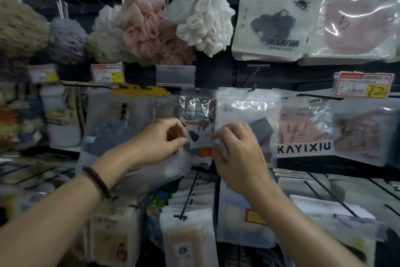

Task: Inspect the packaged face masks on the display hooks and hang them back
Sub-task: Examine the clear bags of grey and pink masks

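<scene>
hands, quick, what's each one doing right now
Left hand: pinching the edge of the clear packet.
Right hand: gripping the left edge of the grey-mask packet.

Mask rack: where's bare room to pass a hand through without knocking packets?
Two dark bare strips: the back panel between the upper white packets and the middle packets, left of the price tag; and the band under the KAYIXIU packet. Crowded: the middle packets overlap, held by left hand and right hand; lower hooks are packed.
</scene>
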`<state>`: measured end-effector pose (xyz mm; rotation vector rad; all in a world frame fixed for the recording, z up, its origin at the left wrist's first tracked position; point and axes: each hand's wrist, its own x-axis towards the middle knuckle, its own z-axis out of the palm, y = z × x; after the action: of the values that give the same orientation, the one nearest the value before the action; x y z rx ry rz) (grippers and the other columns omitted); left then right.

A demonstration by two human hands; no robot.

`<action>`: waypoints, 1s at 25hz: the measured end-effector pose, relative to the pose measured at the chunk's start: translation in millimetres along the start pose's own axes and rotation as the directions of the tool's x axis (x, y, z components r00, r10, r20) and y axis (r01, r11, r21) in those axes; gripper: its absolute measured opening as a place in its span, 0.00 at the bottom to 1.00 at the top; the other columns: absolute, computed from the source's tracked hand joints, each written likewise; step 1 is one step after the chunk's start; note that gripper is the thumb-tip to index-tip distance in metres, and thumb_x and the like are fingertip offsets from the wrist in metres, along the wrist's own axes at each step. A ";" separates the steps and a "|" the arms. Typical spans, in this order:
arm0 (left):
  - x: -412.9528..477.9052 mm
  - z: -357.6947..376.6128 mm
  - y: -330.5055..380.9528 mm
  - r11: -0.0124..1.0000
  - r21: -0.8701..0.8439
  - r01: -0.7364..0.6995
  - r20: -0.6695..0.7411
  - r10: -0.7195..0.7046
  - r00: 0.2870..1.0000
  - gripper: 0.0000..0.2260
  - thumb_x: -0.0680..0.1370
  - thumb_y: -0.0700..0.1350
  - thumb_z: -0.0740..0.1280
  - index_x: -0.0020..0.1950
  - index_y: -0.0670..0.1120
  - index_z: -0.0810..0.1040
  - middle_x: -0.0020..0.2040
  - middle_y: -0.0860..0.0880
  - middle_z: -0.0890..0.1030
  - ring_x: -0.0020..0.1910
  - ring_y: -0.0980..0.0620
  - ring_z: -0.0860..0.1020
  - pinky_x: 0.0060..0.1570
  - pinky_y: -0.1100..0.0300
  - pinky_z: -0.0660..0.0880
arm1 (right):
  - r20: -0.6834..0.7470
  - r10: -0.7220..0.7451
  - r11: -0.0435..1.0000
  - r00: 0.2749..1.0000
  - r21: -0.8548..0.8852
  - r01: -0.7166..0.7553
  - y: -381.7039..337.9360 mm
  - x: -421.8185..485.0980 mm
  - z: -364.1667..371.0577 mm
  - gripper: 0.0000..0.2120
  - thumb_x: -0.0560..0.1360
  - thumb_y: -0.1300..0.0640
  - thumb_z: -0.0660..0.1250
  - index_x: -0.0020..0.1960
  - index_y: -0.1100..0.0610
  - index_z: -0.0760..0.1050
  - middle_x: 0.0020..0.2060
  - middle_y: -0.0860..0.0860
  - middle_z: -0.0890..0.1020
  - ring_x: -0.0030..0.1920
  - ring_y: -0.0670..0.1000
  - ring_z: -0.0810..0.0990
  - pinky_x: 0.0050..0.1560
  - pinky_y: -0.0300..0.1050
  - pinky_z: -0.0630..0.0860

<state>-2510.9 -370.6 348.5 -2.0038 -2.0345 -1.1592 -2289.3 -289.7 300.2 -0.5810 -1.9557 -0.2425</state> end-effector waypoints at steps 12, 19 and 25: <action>-27.3 -0.3 -126.5 0.997 0.026 0.068 0.292 -0.073 0.954 0.25 0.76 0.58 0.77 0.71 0.60 0.76 0.70 0.55 0.78 0.70 0.58 0.77 0.70 0.58 0.76 | 0.534 0.278 0.889 0.799 0.172 -0.425 -50.9 -13.3 91.3 0.25 0.80 0.51 0.72 0.76 0.49 0.73 0.73 0.46 0.72 0.74 0.50 0.70 0.70 0.43 0.70; -16.9 5.9 -135.6 0.999 0.043 -0.013 0.278 0.001 0.961 0.17 0.79 0.53 0.75 0.68 0.54 0.81 0.55 0.66 0.78 0.55 0.70 0.77 0.57 0.74 0.73 | 0.501 0.353 0.854 0.790 0.173 -0.491 -58.7 -10.9 100.1 0.26 0.78 0.50 0.75 0.74 0.48 0.73 0.69 0.47 0.76 0.66 0.48 0.74 0.58 0.37 0.69; -11.5 0.9 -141.8 1.000 0.011 -0.009 0.326 0.005 0.945 0.18 0.78 0.52 0.76 0.67 0.55 0.81 0.62 0.59 0.84 0.61 0.66 0.81 0.60 0.71 0.74 | 0.489 0.375 0.834 0.787 0.192 -0.517 -60.5 -16.2 101.2 0.27 0.78 0.51 0.76 0.74 0.48 0.73 0.69 0.49 0.77 0.67 0.48 0.74 0.59 0.38 0.73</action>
<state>-2633.6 -361.7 276.9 -2.3268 -2.1633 -0.8557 -2394.2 -304.5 246.0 -0.9267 -2.1397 0.5493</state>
